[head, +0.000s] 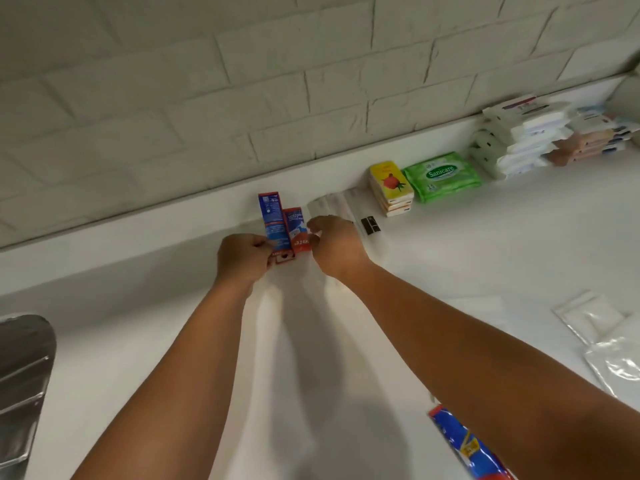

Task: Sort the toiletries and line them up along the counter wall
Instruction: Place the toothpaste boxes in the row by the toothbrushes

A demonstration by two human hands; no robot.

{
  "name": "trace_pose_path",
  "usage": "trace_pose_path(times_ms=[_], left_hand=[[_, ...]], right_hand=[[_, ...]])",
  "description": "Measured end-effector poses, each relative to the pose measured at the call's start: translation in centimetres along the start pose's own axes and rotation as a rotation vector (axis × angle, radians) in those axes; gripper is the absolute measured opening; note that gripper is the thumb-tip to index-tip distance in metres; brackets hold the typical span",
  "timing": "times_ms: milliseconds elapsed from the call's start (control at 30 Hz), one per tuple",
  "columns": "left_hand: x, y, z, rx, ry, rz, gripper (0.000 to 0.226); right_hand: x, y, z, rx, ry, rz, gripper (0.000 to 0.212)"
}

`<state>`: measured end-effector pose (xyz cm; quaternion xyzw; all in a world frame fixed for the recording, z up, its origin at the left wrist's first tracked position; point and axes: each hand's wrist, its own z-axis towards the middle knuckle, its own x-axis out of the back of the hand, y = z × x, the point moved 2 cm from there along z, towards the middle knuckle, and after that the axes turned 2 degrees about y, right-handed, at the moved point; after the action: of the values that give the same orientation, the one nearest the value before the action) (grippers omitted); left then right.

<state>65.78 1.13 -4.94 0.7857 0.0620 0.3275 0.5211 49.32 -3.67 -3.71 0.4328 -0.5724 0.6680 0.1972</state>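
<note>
nearest the camera, a blue packet [464,445] is seen at the lower right of the counter [173,341], and a silver pouch [20,375] is cut off by the left edge. two clear bags [588,318] are laid on the right, well apart from the hands. farther out, both arms are stretched toward the wall [207,81]. the near end of a blue box [272,216] is pinched by the left hand [242,259], whose fingers are curled round it. the box is laid flat on the counter, pointed at the wall, with its far end close to the ledge [138,237] under the wall. a shorter red box [298,235] is laid against its right side. the right hand [334,244] is held just beside the red box with its fingers bent; whether anything is gripped by it cannot be told. white packets [332,202] are partly hidden by that hand, and a small black item [370,225] is seen at their right. farther right along the ledge, yellow boxes [389,183] are stacked, a green wipes pack [441,174] is set just beside them, and white packs [519,140] are piled next to peach packs [585,145] at the far end.
</note>
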Motion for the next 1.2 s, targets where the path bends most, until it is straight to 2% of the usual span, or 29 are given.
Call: trace_pose_path(times_ms=[100, 200, 333, 467, 733, 1033, 1200], left_hand=[[0.1, -0.6, 2.5, 0.063, -0.007, -0.037, 0.005], [-0.3, -1.9, 4.0, 0.089, -0.027, -0.019, 0.004], [-1.0, -3.4, 4.9, 0.099, -0.068, 0.036, 0.015], [-1.3, -3.6, 4.8, 0.094, -0.047, 0.047, 0.016], [-1.3, -3.6, 4.3, -0.029, -0.009, 0.198, 0.008], [-0.2, -1.9, 1.3, -0.069, 0.048, 0.31, 0.028], [0.1, -1.0, -2.5, -0.188, 0.039, 0.373, 0.023]], right_hand=[[-1.4, 0.1, 1.6, 0.033, -0.011, -0.2, 0.039], [-3.2, 0.0, 2.2, 0.221, 0.014, -0.424, 0.034], [-4.7, 0.1, 2.5, 0.318, 0.005, -0.497, 0.026], [-4.8, 0.3, 2.7, 0.322, -0.006, -0.528, 0.029], [-4.8, 0.2, 2.4, 0.32, 0.012, -0.51, 0.026], [-2.7, 0.4, 0.4, 0.283, 0.048, -0.377, 0.039], [0.3, 0.0, -4.0, 0.315, 0.126, -0.252, 0.031]])
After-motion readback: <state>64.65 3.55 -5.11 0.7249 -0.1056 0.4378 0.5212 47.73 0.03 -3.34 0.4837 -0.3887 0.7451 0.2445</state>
